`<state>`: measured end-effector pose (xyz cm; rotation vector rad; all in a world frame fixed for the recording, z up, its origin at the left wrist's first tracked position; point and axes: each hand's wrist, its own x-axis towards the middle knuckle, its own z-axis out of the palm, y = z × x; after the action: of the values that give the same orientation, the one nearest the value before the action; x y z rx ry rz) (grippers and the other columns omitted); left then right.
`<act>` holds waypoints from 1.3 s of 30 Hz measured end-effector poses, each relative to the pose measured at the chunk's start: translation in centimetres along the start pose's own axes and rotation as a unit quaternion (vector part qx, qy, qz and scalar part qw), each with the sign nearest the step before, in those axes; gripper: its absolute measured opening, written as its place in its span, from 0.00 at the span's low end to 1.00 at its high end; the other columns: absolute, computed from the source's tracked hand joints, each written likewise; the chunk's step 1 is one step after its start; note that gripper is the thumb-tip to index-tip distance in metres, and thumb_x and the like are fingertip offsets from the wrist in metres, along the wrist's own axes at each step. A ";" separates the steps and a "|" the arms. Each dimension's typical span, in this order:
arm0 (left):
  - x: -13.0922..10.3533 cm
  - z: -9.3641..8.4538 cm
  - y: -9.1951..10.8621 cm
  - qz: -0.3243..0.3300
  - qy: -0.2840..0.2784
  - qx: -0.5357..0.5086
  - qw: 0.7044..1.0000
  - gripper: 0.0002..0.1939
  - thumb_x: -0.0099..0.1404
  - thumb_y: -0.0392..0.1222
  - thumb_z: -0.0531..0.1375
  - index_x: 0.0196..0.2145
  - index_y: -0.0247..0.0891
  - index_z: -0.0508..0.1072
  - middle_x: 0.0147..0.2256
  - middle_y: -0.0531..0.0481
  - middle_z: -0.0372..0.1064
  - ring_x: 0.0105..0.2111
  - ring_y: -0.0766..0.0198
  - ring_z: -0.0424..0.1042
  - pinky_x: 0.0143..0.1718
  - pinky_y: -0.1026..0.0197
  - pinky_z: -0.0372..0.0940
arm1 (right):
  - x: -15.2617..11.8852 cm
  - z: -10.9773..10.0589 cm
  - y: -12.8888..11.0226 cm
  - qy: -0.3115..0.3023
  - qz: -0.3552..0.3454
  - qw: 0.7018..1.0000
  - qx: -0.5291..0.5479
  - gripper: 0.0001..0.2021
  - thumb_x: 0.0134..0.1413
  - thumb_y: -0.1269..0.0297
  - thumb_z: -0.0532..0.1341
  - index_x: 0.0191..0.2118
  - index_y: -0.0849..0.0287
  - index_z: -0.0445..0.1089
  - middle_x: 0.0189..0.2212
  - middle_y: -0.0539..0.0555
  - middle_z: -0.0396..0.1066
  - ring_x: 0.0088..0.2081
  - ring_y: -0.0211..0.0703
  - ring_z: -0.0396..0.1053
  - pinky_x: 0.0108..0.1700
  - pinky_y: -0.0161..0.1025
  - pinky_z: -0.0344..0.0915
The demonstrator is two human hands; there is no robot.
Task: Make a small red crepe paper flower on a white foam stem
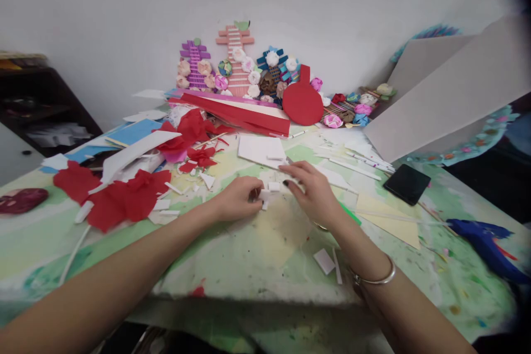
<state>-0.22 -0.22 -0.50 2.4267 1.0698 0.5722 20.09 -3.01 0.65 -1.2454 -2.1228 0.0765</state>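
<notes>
A pale wall (124, 16) at the back, a paint-stained green-and-yellow surface (244, 265) in front of it, and here in the middle, near the front, is the action: a small white piece (265, 195), pinched at the fingertips of the left hand (238, 200), thumb and fingers drawn in close around it. Just beside it sits a second white piece (273, 186), and over on its other side comes the right hand (313, 191), thumb and forefinger parted, palm down; whether it grips anything, I cannot tell from here. The step in hand looks like positioning these tiny parts, and the next move would seem to call for a steady left pinch and a light, exact touch from the right. Just beyond the fingers, a white board (257, 149) lies flat with a small white strip (274, 158) on it. Something green (350, 214) peeks out by the right wrist, mostly hidden; nearer the front edge, a white rectangle (323, 261) lies loose. Wider out, crumpled red paper (133, 199) crowds the left side, while to the right there's a cream sheet (390, 224), a dark flat device (407, 184) and a blue glue gun (481, 238). And at the rear, a red round-bodied cutout (302, 104) stands among paper flowers (253, 77)!
</notes>
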 end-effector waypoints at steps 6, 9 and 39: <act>0.1 -0.3 -0.2 -0.027 -0.036 -0.047 0.998 0.02 0.50 0.36 0.57 0.25 0.36 0.67 0.23 0.55 0.62 0.25 0.66 0.62 0.27 0.64 0.55 | -0.3 2.2 -1.4 -0.043 -0.077 0.988 0.129 0.14 0.54 0.79 0.55 0.41 0.60 0.73 0.36 0.55 0.72 0.37 0.39 0.69 0.41 0.37 0.64; 0.2 -0.7 -0.6 -0.048 -0.060 -0.079 0.994 0.04 0.51 0.38 0.57 0.26 0.35 0.68 0.23 0.54 0.65 0.25 0.66 0.63 0.27 0.65 0.57 | -0.3 2.6 -1.4 -0.058 -0.006 0.992 0.114 0.11 0.48 0.81 0.57 0.35 0.62 0.73 0.30 0.53 0.73 0.31 0.38 0.68 0.35 0.35 0.62; 0.2 -0.3 -1.0 -0.034 0.000 -0.226 0.974 0.08 0.50 0.32 0.62 0.31 0.33 0.71 0.31 0.49 0.71 0.31 0.65 0.71 0.34 0.61 0.69 | -0.3 3.0 -0.3 -0.087 0.076 0.983 0.142 0.15 0.43 0.81 0.59 0.36 0.60 0.75 0.28 0.51 0.75 0.29 0.38 0.69 0.34 0.33 0.63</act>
<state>-0.85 0.56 -0.75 1.9876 0.9009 0.7056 18.22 -2.58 -1.74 -1.2621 -2.0682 0.5542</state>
